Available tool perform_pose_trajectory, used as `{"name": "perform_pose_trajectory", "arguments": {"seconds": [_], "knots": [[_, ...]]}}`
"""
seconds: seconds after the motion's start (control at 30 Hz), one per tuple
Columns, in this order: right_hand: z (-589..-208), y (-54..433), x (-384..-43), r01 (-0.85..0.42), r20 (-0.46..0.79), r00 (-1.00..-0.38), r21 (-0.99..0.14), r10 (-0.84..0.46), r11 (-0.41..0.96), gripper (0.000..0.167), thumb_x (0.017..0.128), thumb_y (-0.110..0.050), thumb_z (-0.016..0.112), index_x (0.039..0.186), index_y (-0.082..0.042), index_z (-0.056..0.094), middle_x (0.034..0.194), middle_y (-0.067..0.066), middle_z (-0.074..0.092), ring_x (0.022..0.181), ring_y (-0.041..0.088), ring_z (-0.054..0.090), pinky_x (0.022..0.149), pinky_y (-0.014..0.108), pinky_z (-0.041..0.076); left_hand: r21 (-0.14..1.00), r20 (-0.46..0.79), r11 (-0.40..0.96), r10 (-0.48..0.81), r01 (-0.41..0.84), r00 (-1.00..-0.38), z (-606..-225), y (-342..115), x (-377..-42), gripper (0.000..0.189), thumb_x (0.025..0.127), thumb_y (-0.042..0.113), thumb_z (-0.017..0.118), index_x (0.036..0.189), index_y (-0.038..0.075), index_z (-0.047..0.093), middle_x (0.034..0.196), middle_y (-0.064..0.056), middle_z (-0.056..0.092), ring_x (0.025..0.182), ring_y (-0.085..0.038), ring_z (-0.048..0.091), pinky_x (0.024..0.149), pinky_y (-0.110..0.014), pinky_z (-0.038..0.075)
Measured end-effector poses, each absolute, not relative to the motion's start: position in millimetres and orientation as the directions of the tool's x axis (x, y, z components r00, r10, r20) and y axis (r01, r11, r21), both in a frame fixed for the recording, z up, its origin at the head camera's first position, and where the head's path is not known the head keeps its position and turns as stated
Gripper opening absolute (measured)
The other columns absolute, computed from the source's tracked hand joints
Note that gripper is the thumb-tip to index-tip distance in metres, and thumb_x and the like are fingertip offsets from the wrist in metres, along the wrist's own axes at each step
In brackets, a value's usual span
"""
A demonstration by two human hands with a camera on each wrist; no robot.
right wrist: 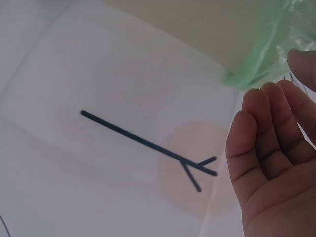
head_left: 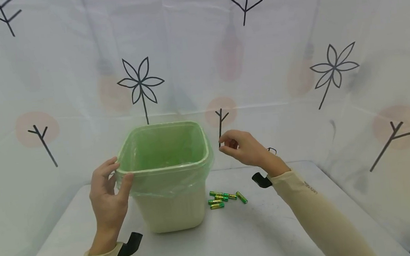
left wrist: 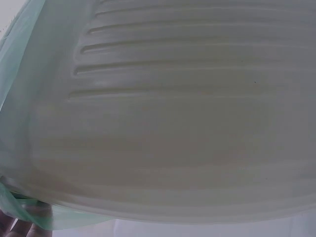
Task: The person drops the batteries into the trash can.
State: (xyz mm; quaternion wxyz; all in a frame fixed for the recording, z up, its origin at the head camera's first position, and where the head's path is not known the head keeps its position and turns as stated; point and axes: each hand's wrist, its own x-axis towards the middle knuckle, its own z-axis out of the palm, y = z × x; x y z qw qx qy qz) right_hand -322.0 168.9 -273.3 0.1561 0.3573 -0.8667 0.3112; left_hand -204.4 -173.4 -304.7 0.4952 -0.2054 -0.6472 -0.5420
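Observation:
A cream trash bin [head_left: 173,211] stands upright, lined with a thin green plastic bag [head_left: 169,182] folded over its rim. My left hand [head_left: 107,194] grips the bin's near left rim corner through the bag, thumb at the front and fingers at the side. In the left wrist view the ribbed bin wall [left wrist: 173,128] fills most of the frame. Off the bin's right side, above the table, hovers my right hand [head_left: 243,147], its fingers loosely curled; the right wrist view shows no object in its palm. Below it, several green-and-gold batteries [head_left: 216,206] lie on the table.
The white table [head_left: 255,231] carries the bin and batteries. Behind and at both sides hangs a pale cloth [head_left: 192,45] with plant drawings. Black wrist pieces [head_left: 262,180] sit at both cuffs.

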Motion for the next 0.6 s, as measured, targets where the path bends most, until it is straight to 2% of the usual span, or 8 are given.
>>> {"name": "perform_pose_trajectory", "arguments": {"seconds": [0.3,0.6], "knots": [[-328.7,185.3,-328.4,-0.585,0.293,-0.805,-0.539,-0.516,0.606,0.02,0.09,-0.02,0.067,0.107,-0.011,0.062,0.085,-0.002,0.057,0.072,0.016,0.053,0.062,0.029,0.051,0.499,0.864,0.33,-0.267,0.801,-0.427,-305.6,-173.9,-205.0,0.034,0.077,-0.018,0.064,0.107,-0.023,0.05,0.121,-0.023,0.053,0.114,-0.027,0.055,0.099,-0.025,0.049],[-375.6,195.4,-330.9,-0.49,0.144,-0.849,-0.571,-0.508,0.658,0.026,0.086,-0.021,0.072,0.108,-0.011,0.061,0.085,-0.002,0.056,0.076,0.016,0.051,0.063,0.03,0.049,0.488,0.87,0.334,-0.261,0.806,-0.419,-306.3,-174.2,-205.6,0.034,0.077,-0.018,0.064,0.107,-0.023,0.05,0.121,-0.023,0.053,0.113,-0.028,0.055,0.099,-0.026,0.049]]}}
